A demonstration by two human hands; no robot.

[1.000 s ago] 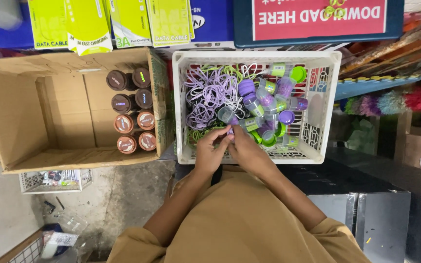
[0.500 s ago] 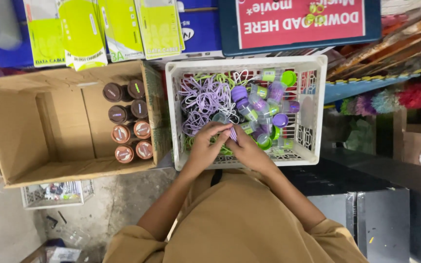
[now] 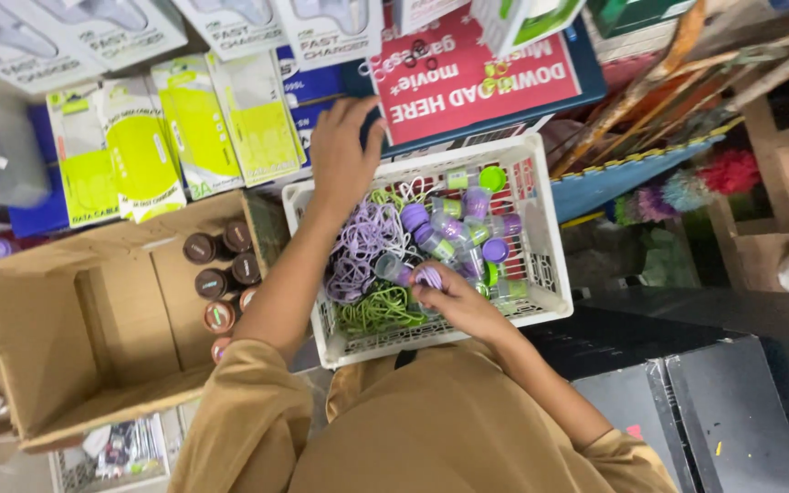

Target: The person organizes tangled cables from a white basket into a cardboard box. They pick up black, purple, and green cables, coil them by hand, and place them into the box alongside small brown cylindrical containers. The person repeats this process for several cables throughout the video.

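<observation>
- Two hands in view, both the person's own, sleeves tan.
- Left hand reaches up past the 11 o'clock corner of the white crate, fingers spread and slightly curled, palm down on the far rim or on the blue box just behind it (cannot tell which); nothing visibly gripped.
- Right hand sits low in the crate, at about 6 o'clock of its inside, fingers closed around a purple coiled cable pinched between thumb and fingertips.
- Clear small tube lies just at 9 o'clock of that coil, touching or nearly touching the fingertips (hard to tell).
- Loose purple cables heap at 9 o'clock inside the crate; green cables lie below them toward 7 o'clock.
- Small capped tubes, purple and green lids, are piled from centre to 1 o'clock of the crate.
- Cardboard box stands open at 9 o'clock of the crate, touching it, with brown round lidded jars in rows along its near wall.
- Yellow-green cable packs lean at 11 o'clock, above the cardboard box.
- Red sign lies at 12 o'clock, behind the crate.
</observation>
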